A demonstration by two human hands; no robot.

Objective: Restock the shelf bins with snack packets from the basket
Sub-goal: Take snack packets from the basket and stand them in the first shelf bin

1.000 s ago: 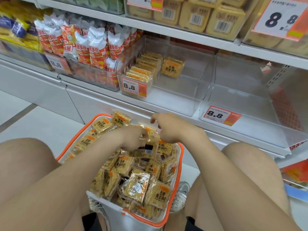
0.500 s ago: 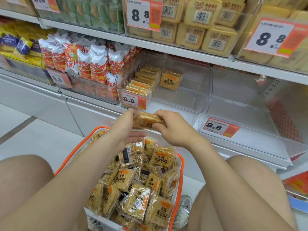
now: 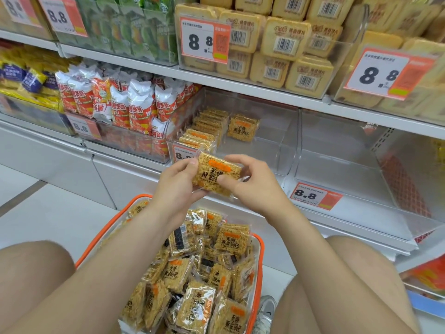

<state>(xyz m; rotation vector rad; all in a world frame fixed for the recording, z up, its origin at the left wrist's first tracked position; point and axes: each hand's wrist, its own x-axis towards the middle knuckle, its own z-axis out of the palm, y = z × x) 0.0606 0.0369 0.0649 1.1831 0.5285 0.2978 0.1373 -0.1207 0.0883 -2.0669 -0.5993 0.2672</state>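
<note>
A square, clear-wrapped snack packet (image 3: 218, 174) is held up in front of the shelf edge, above the basket and just below the front of a clear shelf bin. Through the wrapper shows a golden, grainy, crisp-looking slab. An orange band runs across the top and black Chinese characters sit beneath it. It may be more than one packet stacked together; the thick lower edge is hard to read.

Both hands grip it. The left hand (image 3: 178, 186) curls round the left side, thumb on the upper corner and fingers underneath. The right hand (image 3: 252, 186) pinches the right side, thumb pressed on the face and fingers bent over the top edge.

Below, between the person's bare knees, an orange-rimmed basket (image 3: 101, 237) is heaped with matching packets (image 3: 204, 273), lying at all angles.

Behind the hands, the clear bin (image 3: 272, 141) holds a neat row of the same packets (image 3: 204, 131) standing on edge along its left wall. A lone packet (image 3: 242, 128) leans at the back. The neighbouring bin (image 3: 337, 165) to the right carries an orange price tag (image 3: 315, 195) reading 8.8. To the left stand red and white snack bags (image 3: 120, 104). Yellow barcoded packs (image 3: 284, 39) fill the shelf above.
</note>
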